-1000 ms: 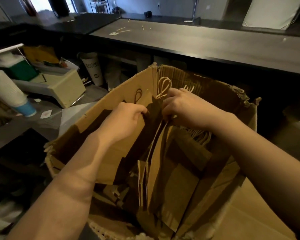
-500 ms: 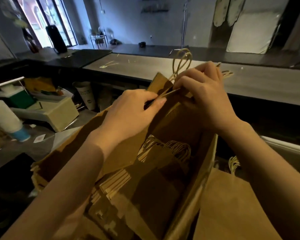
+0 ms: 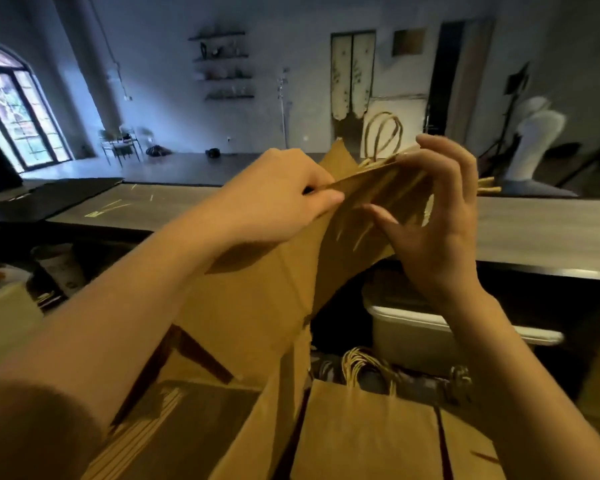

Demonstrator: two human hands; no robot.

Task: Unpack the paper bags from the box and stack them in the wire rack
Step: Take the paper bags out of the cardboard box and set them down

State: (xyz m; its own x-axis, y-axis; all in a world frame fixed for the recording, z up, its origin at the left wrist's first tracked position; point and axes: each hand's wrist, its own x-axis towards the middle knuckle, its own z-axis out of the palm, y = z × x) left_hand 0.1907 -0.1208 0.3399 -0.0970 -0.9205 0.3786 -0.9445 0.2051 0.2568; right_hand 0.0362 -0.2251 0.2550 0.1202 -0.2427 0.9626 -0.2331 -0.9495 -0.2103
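While the left hand [image 3: 278, 197] is pinching the top edge of a bundle of paper bags [image 3: 267, 306] between thumb and curled fingers, the right hand [image 3: 437, 220] is curling round that same top edge a bit further along. Its fingers are going over the far side and its thumb is sitting on the near side.

So both hands are holding the bundle up in the air in front of the long grey counter [image 3: 541, 233]. It's tilting, with the bottom end hanging down towards the camera. Twisted paper handles [image 3: 381, 133] are sticking up in loops just above the right hand's fingers, and a couple of handle ends are poking out to the right past it.

Down below, right of the held bundle, another flat brown bag [image 3: 368, 434] is lying with its own bunched handles [image 3: 359, 367] at its top edge. Just behind that, a white tub [image 3: 430, 336] is sitting under the counter.

Bottom left, some dark brown cardboard [image 3: 187, 420] is showing, and honestly I can't tell if that's the box or more bags. A blurry paper cup [image 3: 61, 271] is sitting far left, below the counter.
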